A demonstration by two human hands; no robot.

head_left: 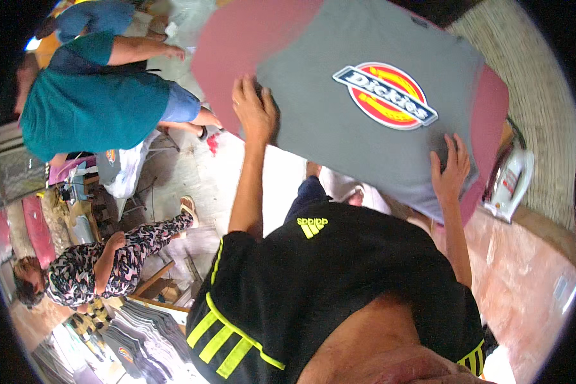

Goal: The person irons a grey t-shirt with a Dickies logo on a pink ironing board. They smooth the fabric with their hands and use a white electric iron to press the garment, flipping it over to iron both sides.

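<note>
A grey shirt point(301, 89) with a round red and yellow printed emblem point(390, 96) is spread over a padded board with a dull red cover point(237, 45). At the shirt's left edge my left hand point(256, 112) lies with its fingers stretched and apart. My right hand point(451, 169) rests on the lower right part of the cloth, fingers extended and spread. Neither hand appears to hold anything. Just right of the board stands a white iron point(512, 185), a short way from my right hand.
A ribbed pale surface point(525, 96) lies beneath the iron's side. To the left, a person in a green top point(96, 105) and another in patterned clothes point(118, 262) are nearby. Stacked grey garments point(147, 339) sit at lower left. A red scrap point(212, 143) is on the floor.
</note>
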